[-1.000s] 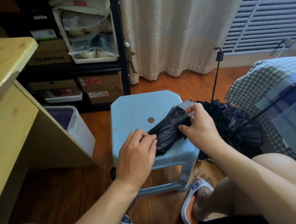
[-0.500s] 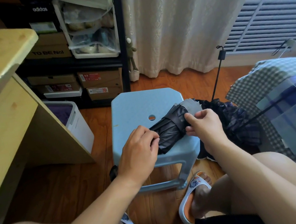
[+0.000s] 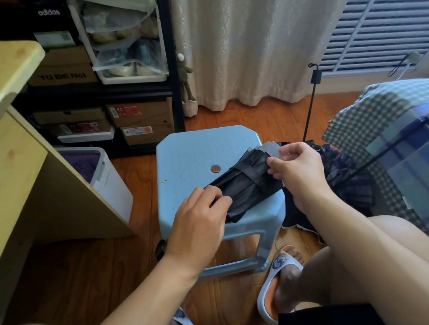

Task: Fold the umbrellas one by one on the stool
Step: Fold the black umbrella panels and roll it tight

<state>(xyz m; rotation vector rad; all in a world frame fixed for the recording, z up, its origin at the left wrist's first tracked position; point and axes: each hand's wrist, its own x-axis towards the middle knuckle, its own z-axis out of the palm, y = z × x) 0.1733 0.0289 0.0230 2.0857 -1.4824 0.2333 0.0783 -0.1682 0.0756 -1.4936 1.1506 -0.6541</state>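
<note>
A folded black fabric umbrella [image 3: 247, 185] is lying diagonally across the right side of the pale blue plastic stool [image 3: 188, 154] at the centre of the frame, its upper end reaching past the stool's right edge. The person's left hand [image 3: 201, 222] is gripping the umbrella's lower end, fingers curled over the bundled cloth. The right hand [image 3: 299, 169] is pinching the fabric near the upper end, just beside the black strap [image 3: 249, 177] that is wrapping round the bundle, with a light grey flap showing under the fingertips. Behind the right hand, at the right of the frame, a dark plaid umbrella [image 3: 347, 175] is lying loosely bunched on the wooden floor [image 3: 87, 268], its thin black shaft [image 3: 309, 110] rising toward the cream curtain [image 3: 248, 39] at the top centre.
</note>
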